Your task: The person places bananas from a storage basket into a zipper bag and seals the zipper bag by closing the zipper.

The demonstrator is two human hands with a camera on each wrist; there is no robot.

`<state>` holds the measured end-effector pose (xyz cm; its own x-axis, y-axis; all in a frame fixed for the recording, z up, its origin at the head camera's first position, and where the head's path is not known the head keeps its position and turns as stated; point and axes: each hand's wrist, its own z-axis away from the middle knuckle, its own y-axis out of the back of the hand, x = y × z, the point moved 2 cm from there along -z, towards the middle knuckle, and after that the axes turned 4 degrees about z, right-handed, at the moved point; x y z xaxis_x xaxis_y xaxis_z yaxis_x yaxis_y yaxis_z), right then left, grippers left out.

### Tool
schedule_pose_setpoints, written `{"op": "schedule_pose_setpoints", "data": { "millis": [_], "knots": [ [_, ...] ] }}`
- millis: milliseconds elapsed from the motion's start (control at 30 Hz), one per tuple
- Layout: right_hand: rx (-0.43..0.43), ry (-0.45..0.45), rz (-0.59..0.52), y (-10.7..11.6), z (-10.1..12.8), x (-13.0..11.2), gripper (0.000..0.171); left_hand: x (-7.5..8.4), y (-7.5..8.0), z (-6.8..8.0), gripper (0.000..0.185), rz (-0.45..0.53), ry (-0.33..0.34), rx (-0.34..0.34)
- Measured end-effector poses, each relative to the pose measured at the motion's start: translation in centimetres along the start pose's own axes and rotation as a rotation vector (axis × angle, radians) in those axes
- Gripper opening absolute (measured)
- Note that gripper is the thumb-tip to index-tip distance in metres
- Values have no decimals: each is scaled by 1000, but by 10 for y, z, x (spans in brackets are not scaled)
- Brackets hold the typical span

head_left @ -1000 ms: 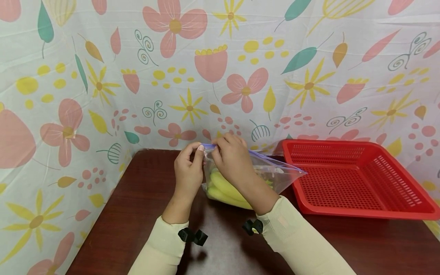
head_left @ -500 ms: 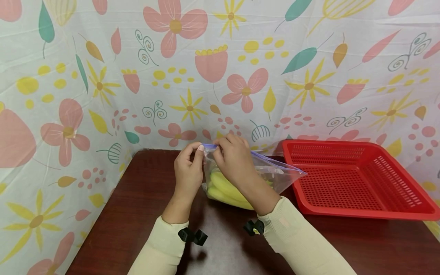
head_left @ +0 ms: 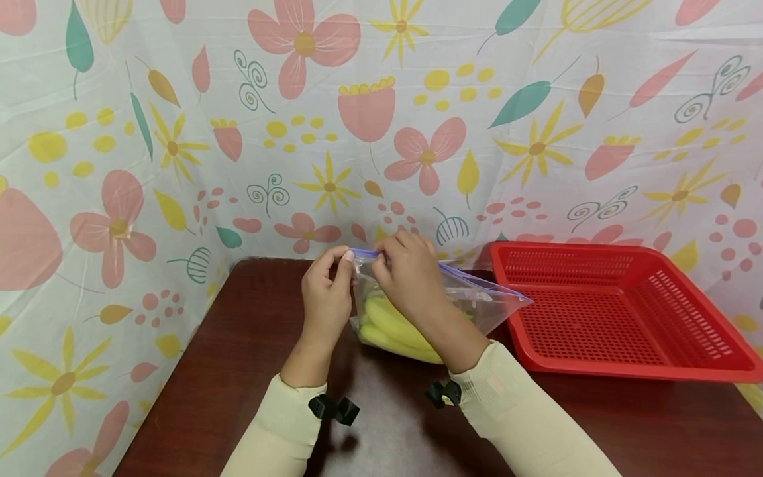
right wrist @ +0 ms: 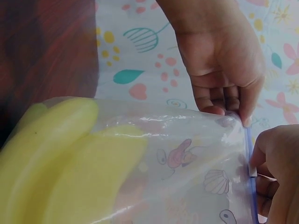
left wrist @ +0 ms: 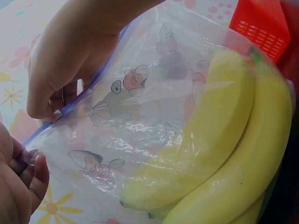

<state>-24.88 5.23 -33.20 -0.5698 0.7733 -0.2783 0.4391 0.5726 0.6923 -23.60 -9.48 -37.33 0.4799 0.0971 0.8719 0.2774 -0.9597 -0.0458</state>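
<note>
A clear zip bag (head_left: pixel 489 308) with a blue-purple seal strip stands on the table, printed with small cartoon sea figures. Several yellow bananas (left wrist: pixel 219 140) lie inside it. My left hand (head_left: pixel 326 291) pinches the bag's top corner at the left end of the strip. Just to its right, my right hand (head_left: pixel 411 278) pinches the seal strip between thumb and fingers, at a small whitish slider (right wrist: pixel 252 171). Right of that hand, the two edges of the strip stand apart toward the right corner. My right hand and forearm hide part of the bananas in the head view.
A red plastic basket (head_left: pixel 632 368) with perforated walls stands on the right of the dark wooden table (head_left: pixel 238 371), near the bag's right corner. Behind and to the left hangs a flower-printed cloth (head_left: pixel 369 172). Black wrist cameras sit on both sleeves.
My right hand has slid slightly to the right along the seal strip, showing a little more of it between the hands. My left hand and the basket have stayed put.
</note>
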Motion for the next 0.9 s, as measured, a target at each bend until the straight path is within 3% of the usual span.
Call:
{"op": "schedule_pose_setpoints", "data": {
  "millis": [267,400,900],
  "knots": [
    [20,16,15,2,1,2,16,9,-2,0,19,-7,21,5],
    [31,28,24,3,1,3,15,2,-2,-1,19,-7,16,10],
    [62,41,56,5,4,7,14,1,0,0,20,15,-12,6]
  ]
}}
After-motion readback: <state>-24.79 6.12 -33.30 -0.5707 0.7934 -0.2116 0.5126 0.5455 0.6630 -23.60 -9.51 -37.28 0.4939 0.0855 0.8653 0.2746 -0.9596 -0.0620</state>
